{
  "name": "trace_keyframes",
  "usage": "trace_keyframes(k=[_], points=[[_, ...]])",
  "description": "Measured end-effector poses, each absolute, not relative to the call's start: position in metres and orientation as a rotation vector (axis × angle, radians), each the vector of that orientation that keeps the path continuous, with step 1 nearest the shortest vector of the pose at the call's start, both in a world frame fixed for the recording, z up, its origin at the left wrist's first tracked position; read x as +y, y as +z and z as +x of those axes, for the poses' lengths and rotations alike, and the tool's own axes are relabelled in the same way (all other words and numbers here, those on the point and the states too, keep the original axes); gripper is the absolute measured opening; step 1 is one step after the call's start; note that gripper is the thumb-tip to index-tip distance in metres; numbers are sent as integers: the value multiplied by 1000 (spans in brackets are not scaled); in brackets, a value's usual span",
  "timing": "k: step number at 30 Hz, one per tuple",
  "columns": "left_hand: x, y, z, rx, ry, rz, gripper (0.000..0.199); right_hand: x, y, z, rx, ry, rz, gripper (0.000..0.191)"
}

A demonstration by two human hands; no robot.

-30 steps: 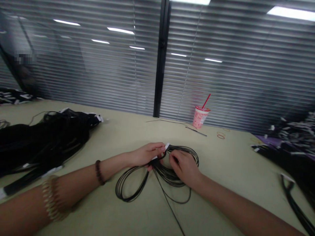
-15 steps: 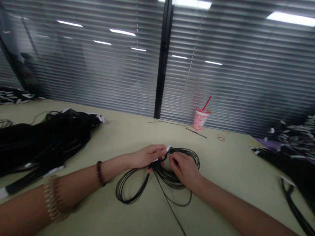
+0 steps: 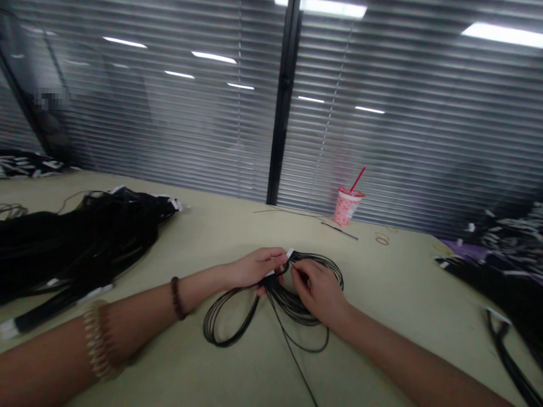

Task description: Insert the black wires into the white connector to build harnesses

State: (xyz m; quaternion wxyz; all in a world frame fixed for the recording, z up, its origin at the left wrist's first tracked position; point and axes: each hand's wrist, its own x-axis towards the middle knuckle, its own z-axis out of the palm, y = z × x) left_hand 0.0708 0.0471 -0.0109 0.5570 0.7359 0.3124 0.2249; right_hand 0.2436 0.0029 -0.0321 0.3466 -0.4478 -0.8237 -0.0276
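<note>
A bundle of thin black cable (image 3: 227, 342) lies looped on the table in front of me, with one loop to the left and a larger coil to the right. My left hand (image 3: 258, 267) is closed around the middle of the bundle, by two white tags (image 3: 289, 254). At the right-hand coil, my right hand (image 3: 319, 288) has its fingers pinched together close to the bundle's middle. What the right fingertips hold is too small to make out. A single loose strand runs from the bundle toward the table's near edge.
Black cable bundles with white tags (image 3: 123, 220) are piled at left. More tagged bundles (image 3: 479, 282) lie at right on something purple. A pink cup with a red straw (image 3: 348, 206), a pen (image 3: 339, 230) and rubber bands (image 3: 382, 238) sit toward the blinds.
Both hands keep nearly the same position on the cable bundle. The left loop has shifted very slightly to the right, and the whole view has moved a little.
</note>
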Motion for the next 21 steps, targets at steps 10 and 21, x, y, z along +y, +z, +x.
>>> trace_keyframes(k=[10, 21], points=[[51, -15, 71, 746, 588, 1682, 33, -29, -15, 235, -2382, -191, -673, 25], [51, -16, 72, 750, 575, 1657, 34, -27, -11, 237, -2718, -167, -531, 21]])
